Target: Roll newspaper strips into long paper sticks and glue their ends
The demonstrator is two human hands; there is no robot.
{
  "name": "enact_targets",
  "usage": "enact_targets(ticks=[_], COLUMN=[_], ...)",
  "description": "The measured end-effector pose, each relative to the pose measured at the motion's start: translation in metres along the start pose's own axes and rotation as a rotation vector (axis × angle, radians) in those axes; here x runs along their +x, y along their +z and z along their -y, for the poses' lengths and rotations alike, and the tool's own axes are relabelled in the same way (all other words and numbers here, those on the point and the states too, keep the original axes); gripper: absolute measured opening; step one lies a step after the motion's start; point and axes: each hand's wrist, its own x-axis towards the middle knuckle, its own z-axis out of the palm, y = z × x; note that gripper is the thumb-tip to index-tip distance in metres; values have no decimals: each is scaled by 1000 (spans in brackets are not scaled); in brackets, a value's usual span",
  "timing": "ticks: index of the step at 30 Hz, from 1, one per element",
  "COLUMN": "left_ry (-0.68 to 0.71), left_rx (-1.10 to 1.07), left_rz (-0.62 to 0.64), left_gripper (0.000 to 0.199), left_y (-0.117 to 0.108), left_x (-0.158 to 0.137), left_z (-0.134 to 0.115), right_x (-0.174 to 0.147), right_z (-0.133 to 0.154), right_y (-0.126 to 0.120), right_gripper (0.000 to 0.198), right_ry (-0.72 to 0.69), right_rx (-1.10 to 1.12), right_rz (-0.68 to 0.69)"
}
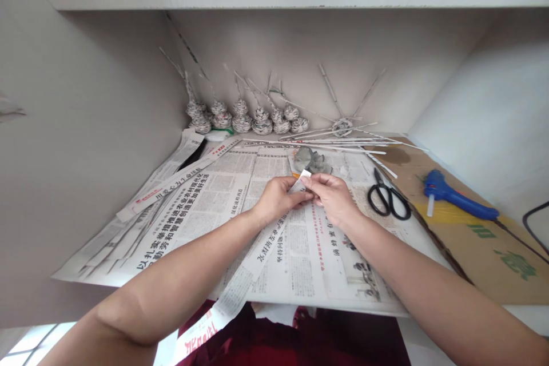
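A long newspaper strip [258,255] runs from below the table's front edge up to my two hands. Near its upper end my left hand [281,199] pinches it between thumb and fingers. Close beside it, my right hand [330,194] grips the strip's white tip, thumb on top. The fingertips of both hands almost touch. Just beyond them lies a crumpled grey lump [309,159] whose kind I cannot make out. Spread newspaper [295,263] covers the table beneath my forearms.
Black-handled scissors [389,197] lie right of my hands. Farther right, a blue glue gun [458,197] rests on cardboard [501,257]. Thin paper rods [343,147] lie at the back, near several woven paper gourds [241,117] and a started weave [342,127]. Cut strips [141,223] are at left.
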Motion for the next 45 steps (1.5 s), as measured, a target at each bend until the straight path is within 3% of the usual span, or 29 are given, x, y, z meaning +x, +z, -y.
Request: enact_targets(ticks=[9,14,26,30,35,45], left_ry=[-33,-50,58,15,-23,65], left_rx=[-93,-120,117,26,-59,106], left_rz=[58,124,48,77,131,95], left_gripper=[35,36,35,39,38,35], left_y=[0,-1,3,1,0,4], left_x=[-2,-1,-2,-2,-2,-4], left_z=[-1,-1,4,1,-1,2], right_x=[-1,-1,-1,0,0,-3], right_z=[0,8,-1,1,9,8], right_y=[1,0,1,0,-3,1], right_gripper=[33,29,35,33,27,34], right_ry=[-49,-63,-53,-76,-93,-71], right_rx=[-37,-115,-38,-84,-159,-80], right_rz=[28,126,37,52,167,52])
